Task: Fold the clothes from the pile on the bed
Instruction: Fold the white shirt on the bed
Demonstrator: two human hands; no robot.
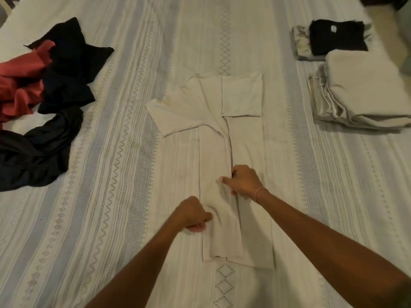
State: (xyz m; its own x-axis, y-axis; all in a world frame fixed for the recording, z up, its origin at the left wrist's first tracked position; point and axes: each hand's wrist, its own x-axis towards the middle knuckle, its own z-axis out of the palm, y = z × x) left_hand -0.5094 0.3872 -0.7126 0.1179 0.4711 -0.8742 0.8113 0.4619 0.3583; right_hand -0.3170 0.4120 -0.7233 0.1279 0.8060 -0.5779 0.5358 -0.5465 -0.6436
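A cream T-shirt (222, 138) lies flat in the middle of the bed (124, 134), on a white cover woven with grey zigzag and diamond bands. Its right side is folded in over the body, with that sleeve doubled back near the collar end; the other sleeve sticks out to the left. The left hand (193, 215) sits at the shirt's left edge near the hem, its grip closed tight with the fingers curled around a bunch of the cloth. The right hand (243, 181), a thin bracelet on its wrist, is just beyond it on the folded panel, thumb stretched out and fingers curled, pinching the inner folded edge. At far left lies the unfolded pile (44, 101) of black and red clothes. At far right are folded stacks: a black garment (337, 37) on a pale one, and beige linen (364, 90) nearer.
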